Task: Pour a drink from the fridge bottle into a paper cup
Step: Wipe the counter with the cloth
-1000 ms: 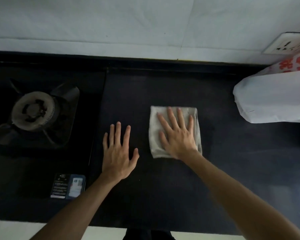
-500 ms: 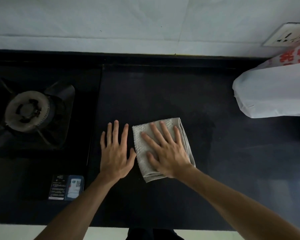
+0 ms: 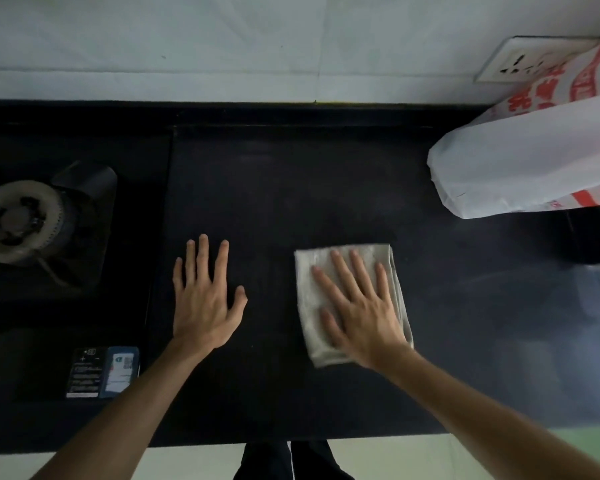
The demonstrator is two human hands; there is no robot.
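Note:
A folded grey cloth [image 3: 310, 299] lies on the dark countertop [image 3: 309, 188]. My right hand [image 3: 357, 306] presses flat on it, fingers straight and spread. To its left my left hand [image 3: 205, 299] rests flat on the bare counter with fingers spread, holding nothing. No bottle and no paper cup are in view.
A gas burner [image 3: 18, 220] sits in the black hob at the left, with a label sticker [image 3: 103, 372] near the hob's front edge. A white plastic bag with red print [image 3: 534, 161] stands at the back right, under a wall socket [image 3: 523, 60]. White tiled wall behind.
My right hand has slid the cloth to the right, away from my left hand, after pulling it toward me and to the left. The left hand stayed in place.

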